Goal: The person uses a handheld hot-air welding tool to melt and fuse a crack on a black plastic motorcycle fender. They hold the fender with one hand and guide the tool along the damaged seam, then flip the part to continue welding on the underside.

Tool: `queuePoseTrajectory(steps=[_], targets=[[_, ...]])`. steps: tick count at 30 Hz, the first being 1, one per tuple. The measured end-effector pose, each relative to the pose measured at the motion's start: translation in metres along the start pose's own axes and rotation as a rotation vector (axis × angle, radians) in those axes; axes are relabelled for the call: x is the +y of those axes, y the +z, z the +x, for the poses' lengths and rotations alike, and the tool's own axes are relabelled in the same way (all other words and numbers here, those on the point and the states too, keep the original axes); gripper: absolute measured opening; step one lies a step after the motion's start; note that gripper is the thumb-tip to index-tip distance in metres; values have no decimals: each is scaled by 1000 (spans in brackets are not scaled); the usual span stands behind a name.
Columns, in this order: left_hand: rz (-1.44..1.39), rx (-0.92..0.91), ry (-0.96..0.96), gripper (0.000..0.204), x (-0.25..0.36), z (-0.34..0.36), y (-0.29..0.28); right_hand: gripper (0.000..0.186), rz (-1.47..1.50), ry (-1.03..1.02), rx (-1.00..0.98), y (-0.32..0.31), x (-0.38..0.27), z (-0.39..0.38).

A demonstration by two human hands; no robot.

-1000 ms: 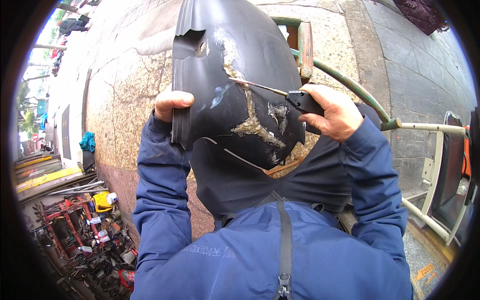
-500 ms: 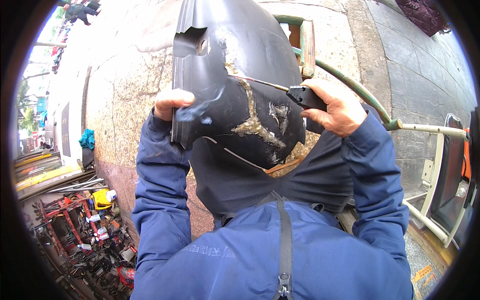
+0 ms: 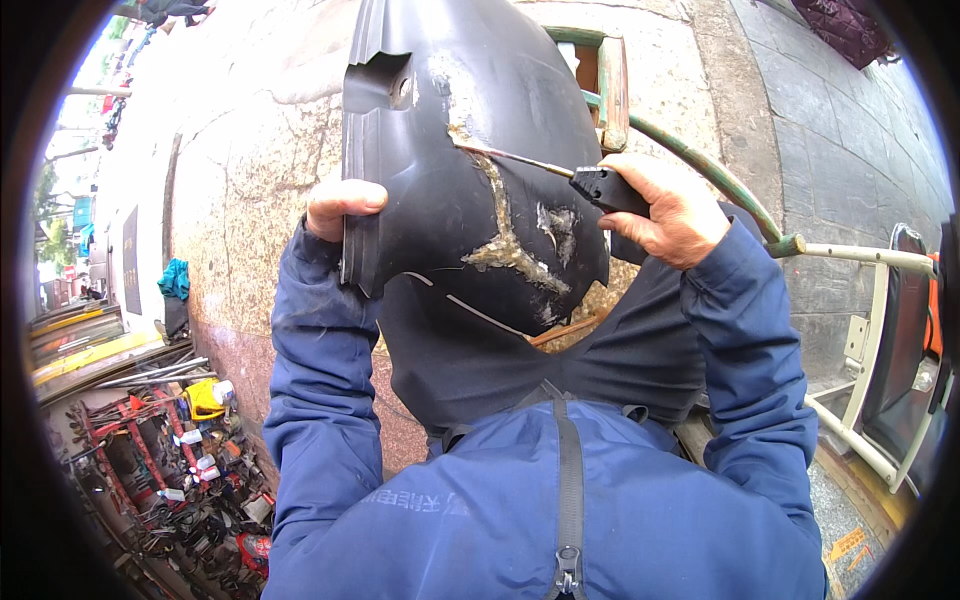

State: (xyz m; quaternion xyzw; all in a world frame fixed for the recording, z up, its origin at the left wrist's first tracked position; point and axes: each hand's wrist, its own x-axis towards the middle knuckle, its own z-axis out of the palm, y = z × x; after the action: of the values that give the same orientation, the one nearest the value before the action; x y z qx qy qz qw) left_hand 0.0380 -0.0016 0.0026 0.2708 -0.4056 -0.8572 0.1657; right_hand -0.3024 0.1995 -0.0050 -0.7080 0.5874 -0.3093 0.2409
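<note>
A curved black plastic panel (image 3: 520, 90) lies across my lap, with a branching, rough seam of pale yellowish material (image 3: 500, 215) and a scuffed patch beside it. My left hand (image 3: 340, 208) grips the panel's ridged left edge, thumb on the front. My right hand (image 3: 665, 215) holds a tool by its black handle (image 3: 607, 188); its thin metal rod points left, and the tip touches or nearly touches the upper part of the seam. My dark-clad legs (image 3: 640, 350) are under the panel.
A green wooden frame (image 3: 613, 90) is behind the panel, with a curved green bar (image 3: 690, 165). A metal-framed chair (image 3: 880, 340) stands at right. At lower left are piled tools (image 3: 150, 460) and yellow bars (image 3: 95, 365). A partly visible person (image 3: 160, 14) is far upper left; dark maroon fabric (image 3: 835, 25) upper right.
The tool tip has shifted slightly upward along the seam. The bluish smoke seen drifting over the panel's left part is no longer visible. My left hand stays on the edge.
</note>
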Motion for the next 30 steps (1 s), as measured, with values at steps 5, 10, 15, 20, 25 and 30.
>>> queuePoseTrajectory(steps=[5,10,15,20,25,30], targets=[[42,12,31,89,-3,3,-1,54,34,50,-102,0,1,-3],[-47,-14,48,88,-5,2,0,54,32,65,-57,1,1,-1],[-26,-57,-6,84,0,2,1,55,23,68,-43,1,0,-3],[-47,-52,51,77,-7,3,4,53,34,87,0,5,0,-1],[26,-18,-5,83,-7,4,7,49,37,97,18,9,-5,-1],[85,-7,-17,82,-8,4,1,49,32,58,36,12,-9,-1]])
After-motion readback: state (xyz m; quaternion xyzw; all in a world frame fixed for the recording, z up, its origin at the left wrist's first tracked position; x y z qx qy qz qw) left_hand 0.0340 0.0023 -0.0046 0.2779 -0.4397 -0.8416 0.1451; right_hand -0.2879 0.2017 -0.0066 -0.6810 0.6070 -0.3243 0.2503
